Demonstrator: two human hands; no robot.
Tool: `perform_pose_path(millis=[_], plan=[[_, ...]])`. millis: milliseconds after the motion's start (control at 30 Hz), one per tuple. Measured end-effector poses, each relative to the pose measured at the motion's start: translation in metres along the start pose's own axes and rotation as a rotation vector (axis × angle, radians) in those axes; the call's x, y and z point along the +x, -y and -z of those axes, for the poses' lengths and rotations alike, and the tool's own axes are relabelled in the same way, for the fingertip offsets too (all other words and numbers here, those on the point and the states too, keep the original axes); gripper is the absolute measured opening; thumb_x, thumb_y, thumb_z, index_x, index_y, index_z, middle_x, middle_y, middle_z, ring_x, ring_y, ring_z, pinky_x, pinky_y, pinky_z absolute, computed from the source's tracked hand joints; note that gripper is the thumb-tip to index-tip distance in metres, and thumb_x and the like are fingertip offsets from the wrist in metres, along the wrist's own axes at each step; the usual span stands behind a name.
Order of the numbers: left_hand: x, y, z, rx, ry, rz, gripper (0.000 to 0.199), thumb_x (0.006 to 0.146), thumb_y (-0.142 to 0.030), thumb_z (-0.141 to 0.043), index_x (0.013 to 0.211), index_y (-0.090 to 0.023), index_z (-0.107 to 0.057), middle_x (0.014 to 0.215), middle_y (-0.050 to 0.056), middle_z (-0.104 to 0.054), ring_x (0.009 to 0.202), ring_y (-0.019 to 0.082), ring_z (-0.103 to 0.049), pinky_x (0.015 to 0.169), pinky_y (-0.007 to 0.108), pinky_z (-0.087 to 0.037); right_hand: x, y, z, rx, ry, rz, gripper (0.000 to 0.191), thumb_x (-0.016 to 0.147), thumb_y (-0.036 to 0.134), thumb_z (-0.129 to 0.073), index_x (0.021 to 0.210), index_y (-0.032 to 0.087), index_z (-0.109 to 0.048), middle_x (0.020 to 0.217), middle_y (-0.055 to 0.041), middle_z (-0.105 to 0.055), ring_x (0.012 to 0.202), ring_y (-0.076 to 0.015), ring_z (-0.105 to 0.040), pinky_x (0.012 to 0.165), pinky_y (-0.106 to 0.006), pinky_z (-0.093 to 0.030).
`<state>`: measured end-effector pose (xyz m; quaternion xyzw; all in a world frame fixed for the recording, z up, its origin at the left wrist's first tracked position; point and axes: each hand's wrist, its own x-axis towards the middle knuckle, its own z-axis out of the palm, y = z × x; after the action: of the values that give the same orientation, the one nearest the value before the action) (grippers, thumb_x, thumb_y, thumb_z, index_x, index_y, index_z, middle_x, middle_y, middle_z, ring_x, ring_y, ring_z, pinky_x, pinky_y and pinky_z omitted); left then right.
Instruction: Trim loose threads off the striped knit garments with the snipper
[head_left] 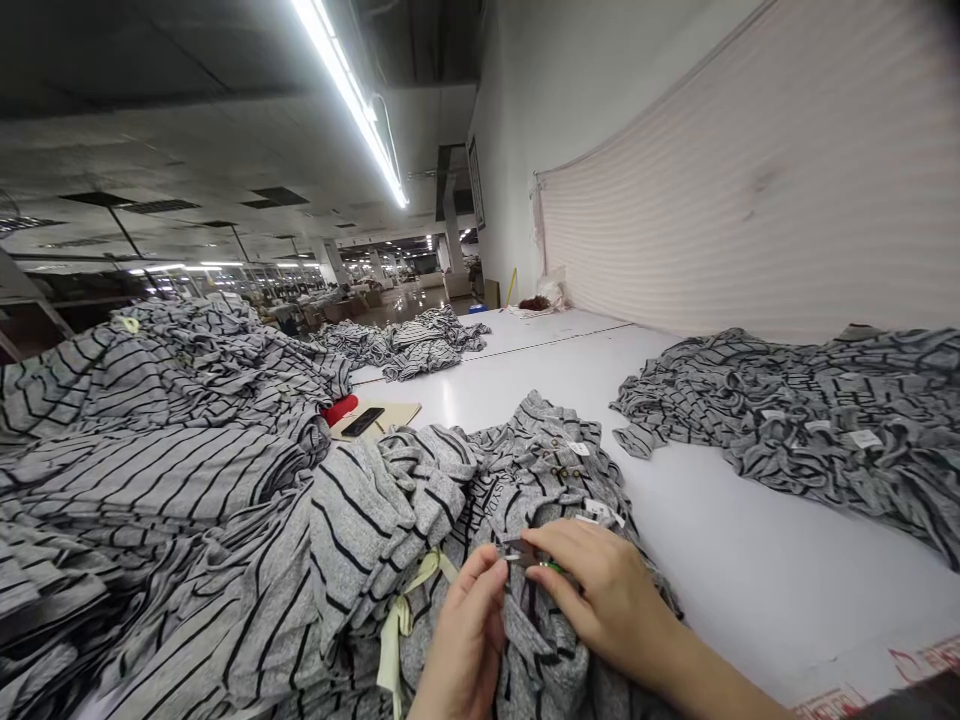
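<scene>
My right hand (600,590) is closed on small dark snips (525,553) with a bit of green on them, their tip pointing left. Just left of it, my left hand (472,625) pinches at the snips' tip; what its fingers hold is too small to name. Both hands are over a grey garment with dark stripes (517,480), which has buttons, printed letters and white labels. A pale yellow strip (390,650) hangs on the striped cloth left of my left hand.
Striped garments (172,470) are heaped high at the left. Another pile (810,410) lies at the right on the white table (720,530). Further back are a smaller pile (420,340), a phone (364,421) on a tan board and something red (339,409).
</scene>
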<state>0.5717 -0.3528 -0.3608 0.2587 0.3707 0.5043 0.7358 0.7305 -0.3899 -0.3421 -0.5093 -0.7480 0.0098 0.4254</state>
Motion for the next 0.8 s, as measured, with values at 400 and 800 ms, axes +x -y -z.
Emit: perform_pose_path(millis=[400,800], plan=[[0.002,0.006,0.006,0.561,0.200,-0.355,0.028,0.077,-0.043,-0.068,0.085,-0.017,-0.066,0.077,0.002,-0.063,0.076,0.016,-0.055,0.071,0.022,-0.043,-0.002,-0.002,0.003,-0.038,-0.007,0.014,0.021,0.092,0.021,-0.049,0.108,0.020,-0.063,0.095,-0.0061,-0.069,0.083,-0.0219,-0.063,0.075,-0.035,-0.049],[0.002,0.001,0.002,0.295,0.118,-0.143,0.034,0.070,-0.034,-0.075,0.099,-0.017,-0.068,0.093,0.006,-0.071,0.092,0.022,-0.065,0.085,0.030,-0.048,-0.007,-0.010,0.003,-0.021,-0.007,-0.133,0.018,0.090,0.021,-0.053,0.104,0.023,-0.064,0.094,-0.0040,-0.069,0.083,-0.0209,-0.064,0.073,-0.033,-0.049]])
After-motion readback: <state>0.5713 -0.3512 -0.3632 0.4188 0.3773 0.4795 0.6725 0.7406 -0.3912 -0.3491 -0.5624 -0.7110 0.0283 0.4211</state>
